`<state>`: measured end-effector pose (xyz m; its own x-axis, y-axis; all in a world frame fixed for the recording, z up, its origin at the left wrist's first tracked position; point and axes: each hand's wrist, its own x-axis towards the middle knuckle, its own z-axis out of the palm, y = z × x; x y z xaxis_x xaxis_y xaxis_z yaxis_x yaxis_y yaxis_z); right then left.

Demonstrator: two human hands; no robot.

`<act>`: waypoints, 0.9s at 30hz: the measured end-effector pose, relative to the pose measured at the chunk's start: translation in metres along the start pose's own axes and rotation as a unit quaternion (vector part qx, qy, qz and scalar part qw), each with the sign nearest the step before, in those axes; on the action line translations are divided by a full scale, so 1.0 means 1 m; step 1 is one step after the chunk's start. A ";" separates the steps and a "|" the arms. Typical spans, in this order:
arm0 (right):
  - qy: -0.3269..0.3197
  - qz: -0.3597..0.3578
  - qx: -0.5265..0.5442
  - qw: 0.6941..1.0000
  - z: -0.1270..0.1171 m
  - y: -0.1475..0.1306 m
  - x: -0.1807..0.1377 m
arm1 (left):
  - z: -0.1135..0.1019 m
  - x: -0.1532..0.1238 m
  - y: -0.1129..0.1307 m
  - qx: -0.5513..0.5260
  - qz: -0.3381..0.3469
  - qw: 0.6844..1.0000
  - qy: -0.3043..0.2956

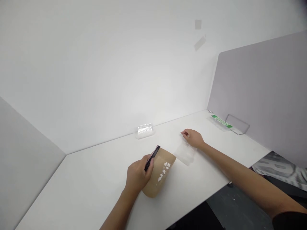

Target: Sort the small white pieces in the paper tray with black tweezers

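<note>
One brown sheet (155, 174), white-flowered, in left hand's (137, 174) grip — right hand's (193, 138) hold unclear

Two hands are in view, one left hand (137, 174) and one right hand (193, 138). There is one brown paper piece (165, 155) bearing one white floral print (164, 171), and one black bar (152, 158). Of clear film (184, 155) there is at least one piece, though its see-through layers make a firm count difficult. Add one shiny clear packet (145, 130), one green-and-white strip (222, 121) and one wire frame (240, 120). The back wall (120, 64) carries two grey patches (198, 24); one white table (96, 179) and two side panels (259, 89) complete the tally.
</note>
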<state>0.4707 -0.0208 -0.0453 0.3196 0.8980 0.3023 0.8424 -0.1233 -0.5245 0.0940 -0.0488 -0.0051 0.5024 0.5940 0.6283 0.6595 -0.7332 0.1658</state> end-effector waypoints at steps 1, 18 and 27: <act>-0.002 0.005 0.000 1.000 -0.001 0.002 -0.003 | 0.000 0.000 0.000 -0.001 -0.003 1.000 0.000; 0.019 0.078 0.045 0.996 0.026 -0.011 0.084 | 0.001 -0.006 -0.016 -0.053 -0.088 0.993 -0.052; 0.024 0.098 0.057 0.993 0.042 -0.008 0.111 | -0.010 -0.003 -0.012 -0.096 0.058 0.993 0.020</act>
<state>0.4811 0.0976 -0.0409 0.4951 0.8402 0.2212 0.7080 -0.2426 -0.6632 0.0786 -0.0448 -0.0014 0.5438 0.4901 0.6812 0.4777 -0.8482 0.2288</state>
